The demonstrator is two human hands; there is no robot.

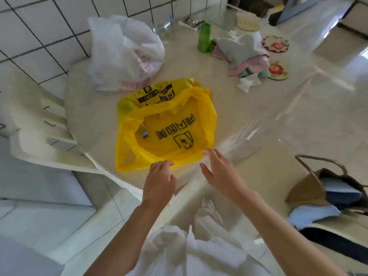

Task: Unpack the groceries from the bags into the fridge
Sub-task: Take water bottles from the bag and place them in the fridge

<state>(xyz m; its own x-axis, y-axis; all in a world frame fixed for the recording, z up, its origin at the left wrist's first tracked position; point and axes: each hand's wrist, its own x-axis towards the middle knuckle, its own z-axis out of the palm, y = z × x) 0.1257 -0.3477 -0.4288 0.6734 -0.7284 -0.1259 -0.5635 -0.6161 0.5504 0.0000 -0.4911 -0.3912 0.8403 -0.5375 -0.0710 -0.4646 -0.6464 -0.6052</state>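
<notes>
Two bags on table (258, 108): one (165, 124) before other (123, 50).

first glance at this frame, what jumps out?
The bright yellow bag lies open at the near edge of the pale round table, with the left hand and right hand at its near rim. Behind it sits a bulging white bag, and a green bottle stands farther back.

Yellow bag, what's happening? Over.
Left hand touching yellow bag rim, right hand open beside. Bag open, nearly empty. White bag behind.
</notes>
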